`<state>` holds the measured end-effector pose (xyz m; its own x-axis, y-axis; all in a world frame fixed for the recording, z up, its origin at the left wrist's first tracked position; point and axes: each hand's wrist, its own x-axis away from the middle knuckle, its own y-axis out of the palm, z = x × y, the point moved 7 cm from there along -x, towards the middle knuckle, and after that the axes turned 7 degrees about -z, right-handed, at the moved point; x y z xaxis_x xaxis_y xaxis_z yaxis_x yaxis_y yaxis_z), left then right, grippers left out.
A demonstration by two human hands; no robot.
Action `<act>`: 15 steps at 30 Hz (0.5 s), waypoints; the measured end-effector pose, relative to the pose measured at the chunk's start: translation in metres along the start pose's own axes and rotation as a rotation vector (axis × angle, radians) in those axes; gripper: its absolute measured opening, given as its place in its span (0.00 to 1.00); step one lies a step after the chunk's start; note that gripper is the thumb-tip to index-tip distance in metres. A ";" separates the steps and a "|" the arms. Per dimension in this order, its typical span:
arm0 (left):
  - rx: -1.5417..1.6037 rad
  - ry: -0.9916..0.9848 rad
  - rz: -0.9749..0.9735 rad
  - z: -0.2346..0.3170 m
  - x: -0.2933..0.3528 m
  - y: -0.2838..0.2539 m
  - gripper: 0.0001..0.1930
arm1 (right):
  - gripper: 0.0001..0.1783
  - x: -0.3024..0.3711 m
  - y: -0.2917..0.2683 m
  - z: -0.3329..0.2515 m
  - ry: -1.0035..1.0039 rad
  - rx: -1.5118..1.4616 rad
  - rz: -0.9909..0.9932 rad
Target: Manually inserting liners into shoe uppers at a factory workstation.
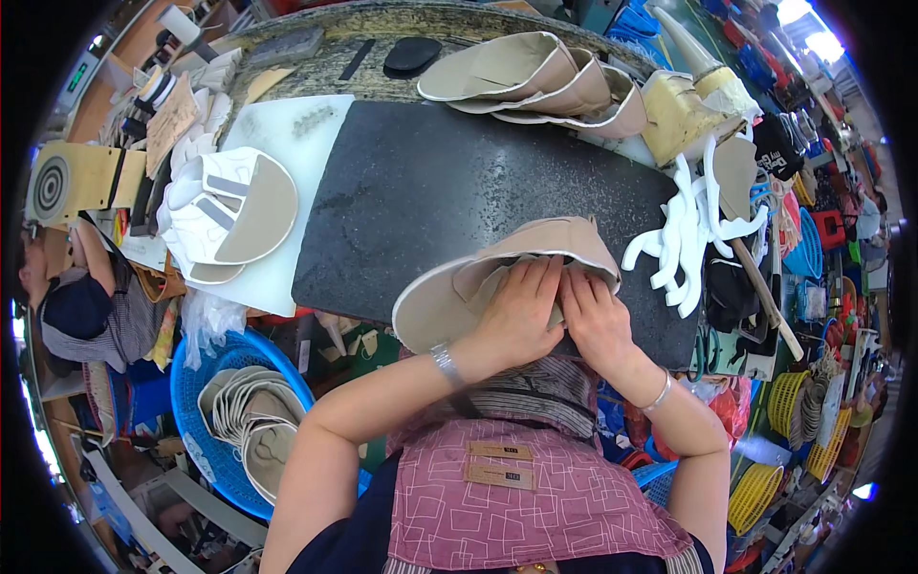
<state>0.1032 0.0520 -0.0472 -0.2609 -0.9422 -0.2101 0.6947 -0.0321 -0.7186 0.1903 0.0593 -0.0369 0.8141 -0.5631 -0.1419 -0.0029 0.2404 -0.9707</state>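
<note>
A beige cap [435,304] with a wide pale brim is held at the near edge of the black work mat [430,191]. Its opening is turned toward me and the brim points left. My left hand [521,311] is closed on the cap's inner edge, the fingers reaching into the crown. Close beside it, my right hand [595,320] grips the same edge near the back of the cap. The fingertips of both hands are partly hidden inside.
Stacked beige caps [516,72] lie at the mat's far edge. White caps [229,206] sit on a white board at left, above a blue basket [206,469] of cap pieces. White curved plastic pieces [681,239] and a yellowish block [684,120] stand at right. Another person [91,297] is at far left.
</note>
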 end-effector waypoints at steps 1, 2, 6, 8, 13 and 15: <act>-0.030 -0.003 -0.005 0.002 -0.004 0.001 0.36 | 0.23 -0.003 0.000 0.003 -0.038 0.032 0.033; -0.032 -0.004 -0.006 0.002 -0.003 -0.001 0.36 | 0.23 -0.005 -0.002 0.011 -0.039 0.030 0.034; -0.072 0.030 -0.101 0.008 0.004 0.000 0.36 | 0.19 0.000 -0.020 0.015 -0.379 -0.072 0.059; -0.209 0.078 -0.169 0.012 0.012 0.006 0.34 | 0.17 0.001 -0.009 0.028 -0.266 -0.388 -0.134; -0.101 0.156 -0.203 0.010 0.032 0.010 0.24 | 0.15 0.014 0.006 0.057 -0.083 -0.853 -0.200; -0.013 0.175 -0.234 0.014 0.031 -0.009 0.23 | 0.15 0.015 0.006 0.063 -0.103 -0.889 -0.223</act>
<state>0.0984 0.0180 -0.0378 -0.5258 -0.8377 -0.1478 0.5933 -0.2366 -0.7694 0.2390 0.1017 -0.0330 0.8968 -0.4403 0.0427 -0.2503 -0.5848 -0.7716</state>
